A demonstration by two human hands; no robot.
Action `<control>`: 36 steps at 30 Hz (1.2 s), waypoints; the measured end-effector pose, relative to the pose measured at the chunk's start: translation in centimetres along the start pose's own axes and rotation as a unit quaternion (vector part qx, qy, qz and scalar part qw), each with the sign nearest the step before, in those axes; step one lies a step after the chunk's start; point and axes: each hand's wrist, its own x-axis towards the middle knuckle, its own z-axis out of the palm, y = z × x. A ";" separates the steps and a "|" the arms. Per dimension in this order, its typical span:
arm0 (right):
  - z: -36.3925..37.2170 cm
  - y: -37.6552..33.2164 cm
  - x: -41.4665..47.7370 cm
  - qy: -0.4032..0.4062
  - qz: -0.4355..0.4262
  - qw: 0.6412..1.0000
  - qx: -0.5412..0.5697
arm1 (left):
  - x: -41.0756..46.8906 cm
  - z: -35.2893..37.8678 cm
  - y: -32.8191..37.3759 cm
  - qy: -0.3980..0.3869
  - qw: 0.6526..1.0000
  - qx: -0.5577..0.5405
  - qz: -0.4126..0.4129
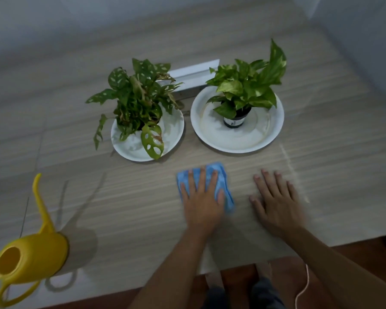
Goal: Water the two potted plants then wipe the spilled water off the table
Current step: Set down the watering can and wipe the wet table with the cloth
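One yellow watering can [31, 255] at the table's [125, 210] near left corner, our left hand [201, 197] flat, fingers straight, pressing one blue cloth [227, 197] near the front edge, our right hand [274, 201] flat alongside, holding nothing, farther back two potted plants, holed-leaf plant [138, 101] on left plate [175, 130], bright-green plant [247, 88] on right plate [243, 140]

Presses left hand [202, 195] flat on the blue cloth [216, 169], fingers spread. Rests right hand [276, 201] palm-down just right of that cloth.

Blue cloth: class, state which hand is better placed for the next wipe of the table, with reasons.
Left. The left hand lies flat on the blue cloth; the right hand rests on bare table.
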 end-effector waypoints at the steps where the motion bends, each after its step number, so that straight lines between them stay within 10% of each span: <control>1: 0.1 0.1 0.0 0.000 -0.001 1.000 0.000 | 2.7 -0.1 -1.1 -0.007 1.000 0.014 -0.008; 16: 0.3 2.3 0.4 0.007 -0.069 0.994 0.080 | 7.5 0.8 -0.6 0.054 0.977 0.008 -0.208; 22: -3.1 10.8 5.1 0.023 -0.034 0.999 0.035 | -7.3 1.7 12.3 0.012 0.996 -0.003 -0.089; 26: -3.0 14.3 6.2 -0.005 -0.050 0.999 -0.018 | -1.7 2.7 14.1 -0.033 0.998 0.030 0.035; 32: -2.3 14.6 6.1 0.016 -0.054 0.998 -0.011 | -7.1 0.3 7.9 0.062 0.978 0.026 -0.199; 36: -2.6 14.6 6.2 0.013 -0.065 0.998 0.002 | -6.2 3.5 18.8 -0.011 1.000 -0.018 -0.002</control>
